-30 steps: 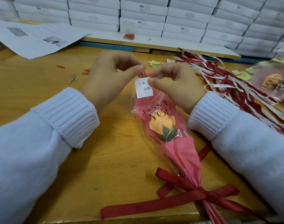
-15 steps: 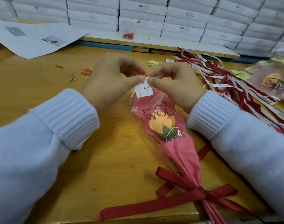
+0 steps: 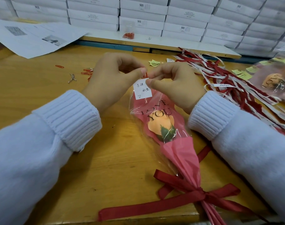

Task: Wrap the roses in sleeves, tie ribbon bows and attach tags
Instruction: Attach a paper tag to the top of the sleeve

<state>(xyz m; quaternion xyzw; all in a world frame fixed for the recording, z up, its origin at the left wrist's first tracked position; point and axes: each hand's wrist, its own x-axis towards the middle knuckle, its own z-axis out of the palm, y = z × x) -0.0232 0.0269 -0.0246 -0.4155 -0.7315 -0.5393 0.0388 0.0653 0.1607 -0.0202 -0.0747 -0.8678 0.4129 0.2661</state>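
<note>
Fingers (image 3: 138, 73) of the left hand (image 3: 115, 78) curled, thumb and forefinger pinching a red paper clip (image 3: 145, 75) at the top edge of the handwritten tag (image 3: 142, 90); right hand (image 3: 174, 83) curled likewise, thumb pinching the tag's upper right corner; whether the film is caught in that pinch, cannot tell.

Position: tag sits at the open mouth of the pink "LOVE YOU" sleeve (image 3: 174, 143); orange rose (image 3: 159, 123) inside it; the bundle lies mid-tabletop, running from the hands to the near edge, with the red ribbon bow (image 3: 192, 191) tied just short of that edge and the stem ends past it.

Step judged: clipping tag to sleeve; wrap and bow appear done.

Risks, judged:
- clip may ride over the tag alone and miss the thin film; the tag would then drop off when the bundle is lifted;
- the film is slack and nothing holds it flat; pushing the clip on could bunch or tear the mouth;
- a small springy clip held at the fingertips could twist out and land among the loose paper clips (image 3: 86, 72) toward the far left;
- hard thumb pressure could crease the tag;
- the bundle is unweighted; a tug could slide it toward the near edge.
</note>
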